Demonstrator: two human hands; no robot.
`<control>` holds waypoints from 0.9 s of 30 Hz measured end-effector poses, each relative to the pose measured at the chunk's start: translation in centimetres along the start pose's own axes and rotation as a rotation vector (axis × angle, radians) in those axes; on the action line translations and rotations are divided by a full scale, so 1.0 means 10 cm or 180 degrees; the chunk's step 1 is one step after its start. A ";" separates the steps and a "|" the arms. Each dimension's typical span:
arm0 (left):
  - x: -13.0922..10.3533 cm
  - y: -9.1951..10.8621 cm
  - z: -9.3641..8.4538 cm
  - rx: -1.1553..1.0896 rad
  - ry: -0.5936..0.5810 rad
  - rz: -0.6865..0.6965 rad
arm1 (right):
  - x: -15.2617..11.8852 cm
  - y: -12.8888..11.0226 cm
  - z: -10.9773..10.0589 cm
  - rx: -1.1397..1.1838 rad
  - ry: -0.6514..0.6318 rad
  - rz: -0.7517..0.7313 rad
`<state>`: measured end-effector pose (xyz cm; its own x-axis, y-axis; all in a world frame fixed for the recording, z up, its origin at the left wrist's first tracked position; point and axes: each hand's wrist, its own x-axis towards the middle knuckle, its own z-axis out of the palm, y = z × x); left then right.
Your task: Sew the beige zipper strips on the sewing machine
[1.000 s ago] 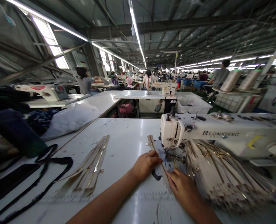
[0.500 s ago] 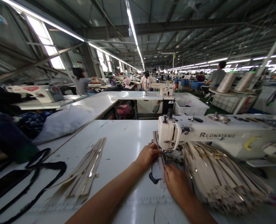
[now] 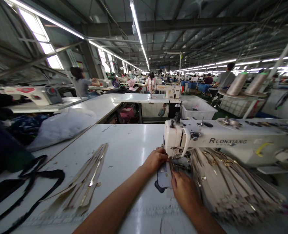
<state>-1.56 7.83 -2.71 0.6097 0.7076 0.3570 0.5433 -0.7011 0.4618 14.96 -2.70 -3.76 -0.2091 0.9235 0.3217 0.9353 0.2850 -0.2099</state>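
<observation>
At far left, a looped black fabric strap (image 3: 57,177) lies on the glossy white counter (image 3: 124,139), away from both hands. Next comes a small fan of flat beige zipper strips with shiny gold teeth (image 3: 95,172), spread on the counter well apart from the machine; nothing shows whether these are finished or waiting. Further right, the bare left hand (image 3: 156,160) is at the needle end of the white industrial sewing machine (image 3: 207,133), its fingers bent and apparently grasping a narrow beige strip (image 3: 169,169) there. That strip lies between the two hands, in front of the needle area and mostly covered by them, so work on it seems under way rather than complete; any stitching is too small or hidden to see. The bare right hand (image 3: 185,188) lies along the strip's nearer part, fingers extended and close together; whether they pinch it or only press it, I cannot tell. Right of that hand, a thick bundle of beige zipper strips with gold teeth (image 3: 234,185) is heaped beside the machine, many more than in the small fan, but which group counts as done cannot be judged from how they lie.
</observation>
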 end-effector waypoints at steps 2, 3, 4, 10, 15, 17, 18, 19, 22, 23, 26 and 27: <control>0.00 -0.01 0.00 0.0026 0.0017 0.0055 | 0.00 0.00 0.00 0.0005 0.0039 -0.0006; 0.00 -0.01 0.01 0.0034 0.0025 0.0073 | 0.00 0.01 0.00 0.0004 0.0046 -0.0012; 0.00 -0.01 0.01 0.0048 0.0035 0.0076 | -0.01 0.01 0.00 0.0004 0.0043 -0.0021; -0.01 -0.03 0.03 0.0186 0.0044 0.0030 | -0.05 0.04 -0.04 0.0220 0.0041 0.0069; -0.06 0.07 -0.03 0.0227 -0.0040 -0.0037 | -0.09 0.06 -0.05 0.0384 0.0071 0.0029; -0.08 0.11 -0.07 0.0186 -0.0153 -0.0054 | -0.08 0.06 -0.05 0.0375 0.0067 0.0025; -0.09 0.12 -0.09 0.0167 -0.0202 -0.0072 | -0.08 0.06 -0.05 0.0373 0.0048 0.0028; -0.10 0.13 -0.10 0.0155 -0.0227 -0.0100 | -0.07 0.05 -0.05 0.0369 0.0024 0.0038; -0.11 0.12 -0.09 0.0150 -0.0232 -0.0176 | -0.06 0.05 -0.05 0.0331 -0.0054 0.0063; -0.11 0.11 -0.09 0.0155 -0.0217 -0.0191 | -0.06 0.05 -0.06 0.0314 -0.0077 0.0069; -0.11 0.10 -0.07 0.0182 -0.0198 -0.0202 | -0.05 0.04 -0.08 0.0293 -0.0153 0.0075; -0.11 0.11 -0.07 0.0200 -0.0207 -0.0204 | -0.05 0.04 -0.09 0.0297 -0.0173 0.0079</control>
<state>-2.01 6.36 -1.96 0.6076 0.7454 0.2741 0.6161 -0.6602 0.4296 15.69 -3.30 -3.23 -0.2037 0.9424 0.2652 0.9103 0.2820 -0.3030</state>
